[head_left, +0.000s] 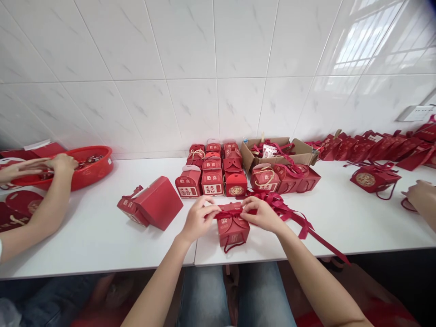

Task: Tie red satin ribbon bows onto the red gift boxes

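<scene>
A small red box (233,231) with gold lettering stands near the front edge of the white table (112,245). A dark red cord handle hangs from its front. Across its top runs a red ribbon, gathered at the middle. My left hand (201,218) pinches the ribbon at the box's left side. On the right side, my right hand (261,213) pinches the ribbon's other part, fingers pressed together. Loose red ribbons (293,215) lie to the right of my right hand, one strand trailing over the table edge.
Rows of red boxes (212,177) and a cardboard box (303,152) of ribbons stand behind. Two larger red boxes (161,202) lie left. Another person's hands (63,165) reach into a red basin (98,170); a further hand (422,197) is at far right beside a red box (373,178).
</scene>
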The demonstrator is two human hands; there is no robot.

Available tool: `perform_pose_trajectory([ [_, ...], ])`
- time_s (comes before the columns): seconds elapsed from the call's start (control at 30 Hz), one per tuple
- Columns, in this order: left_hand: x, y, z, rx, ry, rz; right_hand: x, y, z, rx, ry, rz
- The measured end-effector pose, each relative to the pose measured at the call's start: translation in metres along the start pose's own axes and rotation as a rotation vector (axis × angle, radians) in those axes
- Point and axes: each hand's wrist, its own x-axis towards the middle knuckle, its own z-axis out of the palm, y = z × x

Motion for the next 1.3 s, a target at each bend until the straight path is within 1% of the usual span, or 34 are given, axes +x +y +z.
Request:
perform_pose_trajectory([
  [0.07, -0.007, -0.008, -0.005, 0.122, 0.020, -0.016, -0.005, 0.010, -0.005, -0.024, 0.032, 0.065],
  [0.17, -0.013, -0.014, -0.007, 0.195, 0.016, -0.026, -0.010, 0.017, -0.007, -0.009, 0.055, 0.115],
  [0.27, -0.015, -0.015, -0.005, 0.208, 0.024, -0.037, -0.011, 0.015, -0.005, -0.008, 0.076, 0.123],
  [0.53, -0.013, -0.015, -0.007, 0.196, 0.026, -0.018, -0.009, 0.013, -0.005, -0.050, 0.065, 0.115],
  [0.63, -0.017, -0.012, -0.003, 0.131, 0.023, -0.045, -0.014, 0.022, -0.010, -0.031, 0.005, 0.047],
  [0.7, -0.025, -0.009, 0.004, 0.034, 0.025, -0.114, -0.020, 0.035, -0.013, 0.043, -0.087, -0.023],
  [0.77, -0.036, -0.006, 0.014, -0.052, 0.054, -0.233, -0.026, 0.051, -0.013, 0.134, -0.159, -0.062],
  [0.83, -0.050, -0.005, 0.025, -0.101, 0.095, -0.367, -0.030, 0.065, -0.008, 0.188, -0.187, -0.050],
  [0.87, -0.056, -0.005, 0.031, -0.125, 0.098, -0.421, -0.030, 0.069, -0.004, 0.197, -0.195, -0.036],
  [0.93, -0.066, -0.007, 0.041, -0.177, 0.054, -0.472, -0.029, 0.073, 0.008, 0.199, -0.200, -0.024],
  [1.0, -0.072, -0.009, 0.048, -0.217, 0.005, -0.469, -0.026, 0.070, 0.022, 0.219, -0.169, -0.043],
  [1.03, -0.074, -0.009, 0.050, -0.230, -0.001, -0.467, -0.025, 0.067, 0.028, 0.238, -0.147, -0.057],
  [1.13, -0.076, -0.011, 0.053, -0.253, 0.030, -0.507, -0.028, 0.058, 0.040, 0.268, -0.053, -0.066],
  [1.2, -0.076, -0.012, 0.053, -0.260, 0.031, -0.530, -0.037, 0.057, 0.033, 0.208, 0.070, -0.058],
  [1.23, -0.077, -0.011, 0.052, -0.253, 0.020, -0.529, -0.043, 0.060, 0.024, 0.153, 0.161, -0.053],
  [1.3, -0.077, -0.011, 0.050, -0.220, -0.012, -0.515, -0.056, 0.070, -0.007, 0.014, 0.387, -0.035],
])
